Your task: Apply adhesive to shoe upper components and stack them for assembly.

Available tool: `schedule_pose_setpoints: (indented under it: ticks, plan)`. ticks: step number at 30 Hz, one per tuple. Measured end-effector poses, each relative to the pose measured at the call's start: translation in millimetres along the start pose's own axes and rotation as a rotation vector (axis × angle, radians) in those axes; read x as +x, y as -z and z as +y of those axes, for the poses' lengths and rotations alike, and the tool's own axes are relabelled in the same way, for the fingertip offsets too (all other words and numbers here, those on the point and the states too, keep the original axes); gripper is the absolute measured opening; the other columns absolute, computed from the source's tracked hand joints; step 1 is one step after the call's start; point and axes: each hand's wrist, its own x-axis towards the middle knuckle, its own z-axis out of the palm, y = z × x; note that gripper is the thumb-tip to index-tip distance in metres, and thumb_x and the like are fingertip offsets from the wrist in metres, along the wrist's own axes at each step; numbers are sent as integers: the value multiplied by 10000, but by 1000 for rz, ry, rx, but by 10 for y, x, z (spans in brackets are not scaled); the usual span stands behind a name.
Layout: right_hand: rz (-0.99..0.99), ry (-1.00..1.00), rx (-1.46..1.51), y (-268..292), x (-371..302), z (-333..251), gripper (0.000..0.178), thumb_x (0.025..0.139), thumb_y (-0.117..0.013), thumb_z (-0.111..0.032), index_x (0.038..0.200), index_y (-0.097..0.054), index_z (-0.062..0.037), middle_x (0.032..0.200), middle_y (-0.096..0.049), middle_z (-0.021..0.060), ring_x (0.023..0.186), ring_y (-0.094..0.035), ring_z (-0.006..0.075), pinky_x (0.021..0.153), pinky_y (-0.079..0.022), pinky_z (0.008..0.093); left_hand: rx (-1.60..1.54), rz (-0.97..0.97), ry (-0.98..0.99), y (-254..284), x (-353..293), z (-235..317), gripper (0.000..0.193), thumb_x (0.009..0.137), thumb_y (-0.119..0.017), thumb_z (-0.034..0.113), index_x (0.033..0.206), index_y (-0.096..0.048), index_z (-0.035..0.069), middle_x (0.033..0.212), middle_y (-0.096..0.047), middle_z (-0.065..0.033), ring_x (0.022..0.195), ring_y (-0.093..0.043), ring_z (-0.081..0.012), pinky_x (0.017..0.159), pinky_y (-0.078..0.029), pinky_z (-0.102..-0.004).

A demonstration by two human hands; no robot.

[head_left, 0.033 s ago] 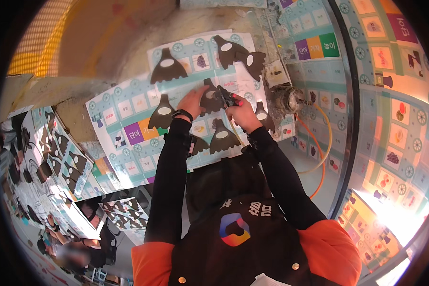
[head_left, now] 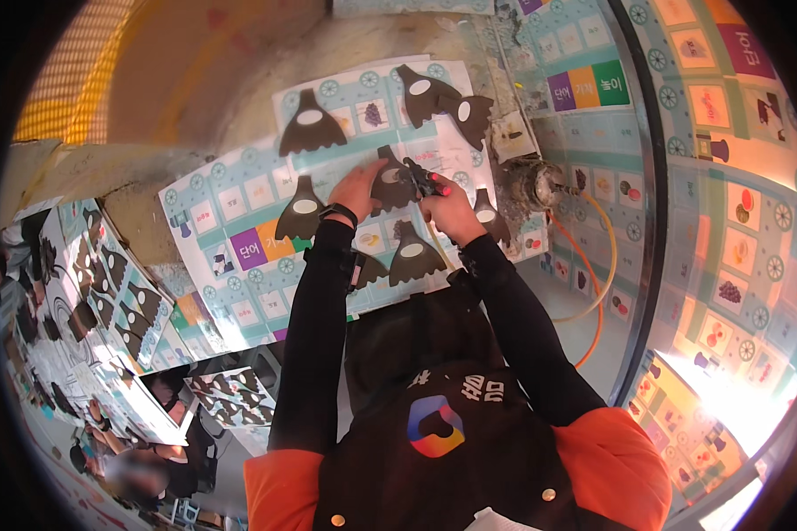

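The dark brown, flared flat piece with a scalloped hem (head_left: 386, 188) lies mid-frame; it looks light and pliable, best held flat by its edges. The left hand (head_left: 354, 190) rests along it, its grip unclear; the right hand (head_left: 452, 214) grasps a black-and-red handheld tool (head_left: 427, 180). Teal-and-white printed sheets (head_left: 266, 221) cover the tabletop (head_left: 150, 164); a co-worker (head_left: 164, 451) shows lower left.

The bench (head_left: 447, 42) is stained. Teal-and-white printed sheets (head_left: 214, 188) lie directly on it. Black scalloped pieces (head_left: 314, 138) rest upon the sheets
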Motion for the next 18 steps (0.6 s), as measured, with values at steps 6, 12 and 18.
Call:
schedule_pose_setpoints:
  ticks: [6, 12, 18]
  plan:
    - [111, 50, -73, 60, 139, 390, 421, 796, -594, -109, 1204, -633, -14, 775, -664, 152, 651, -629, 234, 652, -501, 350, 16, 9, -4, -40, 26, 8, 947, 703, -838, 77, 1491, -375, 323, 1108, -590, -149, 1028, -621, -355, 893, -521, -458]
    - [20, -10, 18, -26, -44, 139, 423, 800, -583, -90, 1214, -639, -16, 766, -666, 114, 628, -618, 192, 621, -492, 331, -17, 53, 16, -58, -40, -9, 974, 680, -848, 51, 1494, -370, 289, 1091, -601, -145, 982, -637, -337, 865, -521, -451]
    - [-33, -47, -48, -46, -108, 41, 395, 808, -591, -93, 1192, -638, -10, 745, -656, 103, 629, -618, 185, 623, -490, 329, -45, 205, 1, -190, -80, -36, 800, 674, -855, 44, 1360, -452, 121, 1135, -605, -180, 1021, -632, -354, 861, -518, -455]
